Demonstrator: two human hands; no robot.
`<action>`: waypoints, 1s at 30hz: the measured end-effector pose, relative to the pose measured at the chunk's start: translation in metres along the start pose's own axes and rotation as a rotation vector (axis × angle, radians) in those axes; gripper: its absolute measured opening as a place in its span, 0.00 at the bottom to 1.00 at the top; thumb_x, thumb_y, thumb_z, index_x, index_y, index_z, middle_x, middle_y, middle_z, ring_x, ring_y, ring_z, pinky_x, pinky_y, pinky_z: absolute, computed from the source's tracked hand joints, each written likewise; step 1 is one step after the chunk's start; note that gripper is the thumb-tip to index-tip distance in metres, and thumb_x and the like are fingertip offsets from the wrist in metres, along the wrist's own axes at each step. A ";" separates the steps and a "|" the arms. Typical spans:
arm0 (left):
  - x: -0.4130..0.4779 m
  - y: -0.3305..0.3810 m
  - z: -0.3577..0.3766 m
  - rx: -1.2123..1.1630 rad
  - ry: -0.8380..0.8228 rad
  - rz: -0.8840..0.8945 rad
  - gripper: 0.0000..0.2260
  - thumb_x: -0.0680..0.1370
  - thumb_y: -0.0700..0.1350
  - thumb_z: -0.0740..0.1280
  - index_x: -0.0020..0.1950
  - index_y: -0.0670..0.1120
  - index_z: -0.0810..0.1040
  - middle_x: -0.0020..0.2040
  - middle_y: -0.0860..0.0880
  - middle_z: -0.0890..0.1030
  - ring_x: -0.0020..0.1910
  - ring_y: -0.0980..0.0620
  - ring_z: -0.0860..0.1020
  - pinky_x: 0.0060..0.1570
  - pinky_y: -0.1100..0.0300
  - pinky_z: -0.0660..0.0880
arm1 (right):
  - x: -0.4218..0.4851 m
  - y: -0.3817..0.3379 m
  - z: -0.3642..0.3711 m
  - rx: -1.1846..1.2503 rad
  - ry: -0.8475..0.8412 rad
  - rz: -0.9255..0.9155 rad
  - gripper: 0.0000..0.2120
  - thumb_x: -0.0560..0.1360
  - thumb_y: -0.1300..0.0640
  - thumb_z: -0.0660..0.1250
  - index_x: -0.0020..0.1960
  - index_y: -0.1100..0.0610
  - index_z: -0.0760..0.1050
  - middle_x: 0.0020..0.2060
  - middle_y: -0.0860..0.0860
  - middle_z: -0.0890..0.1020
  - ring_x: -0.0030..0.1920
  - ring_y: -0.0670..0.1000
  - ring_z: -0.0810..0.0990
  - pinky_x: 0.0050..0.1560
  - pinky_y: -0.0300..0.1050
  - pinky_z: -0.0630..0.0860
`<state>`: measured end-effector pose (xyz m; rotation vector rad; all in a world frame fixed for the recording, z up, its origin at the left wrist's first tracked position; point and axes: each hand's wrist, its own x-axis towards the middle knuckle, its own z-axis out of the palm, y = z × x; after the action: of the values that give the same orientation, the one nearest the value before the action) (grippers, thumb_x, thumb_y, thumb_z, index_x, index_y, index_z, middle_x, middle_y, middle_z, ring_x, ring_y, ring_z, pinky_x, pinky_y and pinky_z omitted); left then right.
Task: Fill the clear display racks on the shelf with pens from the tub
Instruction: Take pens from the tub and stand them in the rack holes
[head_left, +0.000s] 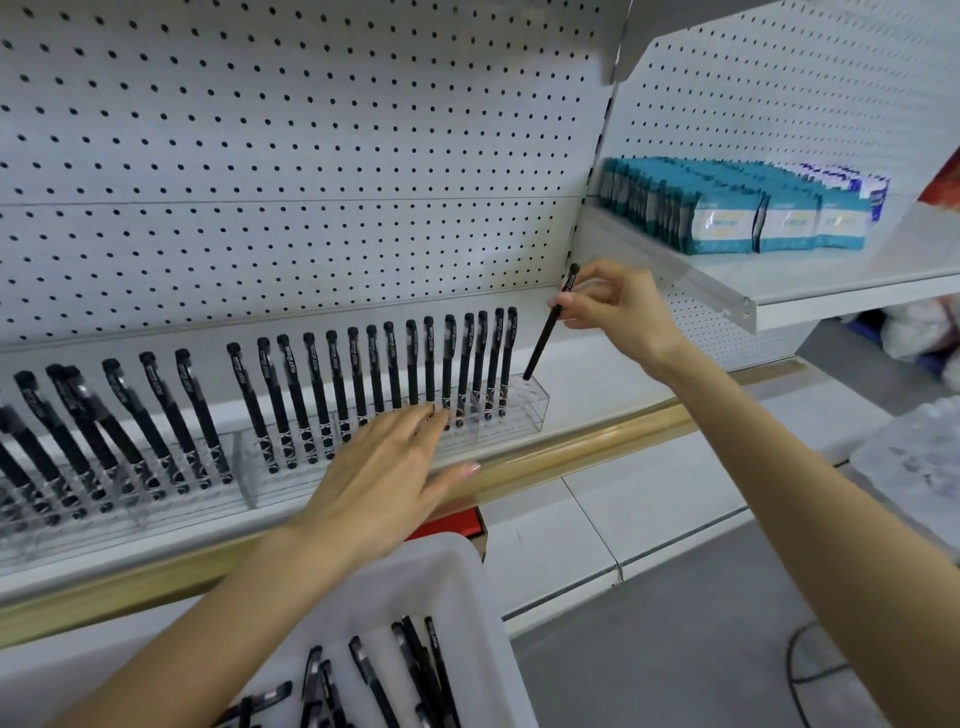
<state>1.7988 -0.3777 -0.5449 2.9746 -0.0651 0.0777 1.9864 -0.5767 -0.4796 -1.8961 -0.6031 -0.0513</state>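
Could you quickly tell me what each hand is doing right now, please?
Left hand: open, fingers straight, fingertips at the racked pens.
Right hand: pinching a black pen above the clear rack.

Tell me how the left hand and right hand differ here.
The left hand is flat, fingers straight, fingertips against the racked pens; the right hand pinches one pen. The left hand sits low before the rack; the right hand is raised over the rack's empty right end, its pen tilted, tip down. Both reach toward the rack.
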 end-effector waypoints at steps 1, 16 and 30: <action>-0.001 -0.002 0.002 0.011 -0.011 -0.003 0.36 0.75 0.67 0.41 0.78 0.50 0.47 0.78 0.50 0.51 0.77 0.52 0.52 0.73 0.57 0.47 | 0.001 0.002 0.002 -0.010 -0.005 -0.003 0.05 0.74 0.63 0.70 0.44 0.57 0.74 0.42 0.60 0.84 0.38 0.48 0.84 0.46 0.46 0.82; -0.002 -0.009 0.006 0.053 -0.077 0.024 0.39 0.75 0.69 0.45 0.78 0.49 0.40 0.79 0.50 0.43 0.77 0.52 0.43 0.65 0.60 0.35 | 0.008 0.028 0.024 -0.127 -0.192 0.064 0.06 0.74 0.62 0.71 0.44 0.54 0.74 0.42 0.62 0.84 0.41 0.54 0.84 0.48 0.48 0.81; 0.005 -0.014 0.003 -0.003 -0.089 0.051 0.36 0.77 0.67 0.50 0.79 0.49 0.46 0.78 0.52 0.50 0.76 0.53 0.51 0.73 0.56 0.49 | 0.010 0.036 0.026 -0.210 -0.211 0.093 0.03 0.74 0.61 0.71 0.48 0.57 0.79 0.39 0.56 0.85 0.45 0.56 0.83 0.49 0.47 0.81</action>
<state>1.8045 -0.3646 -0.5496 2.9728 -0.1514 -0.0480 2.0040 -0.5605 -0.5180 -2.1477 -0.6719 0.1526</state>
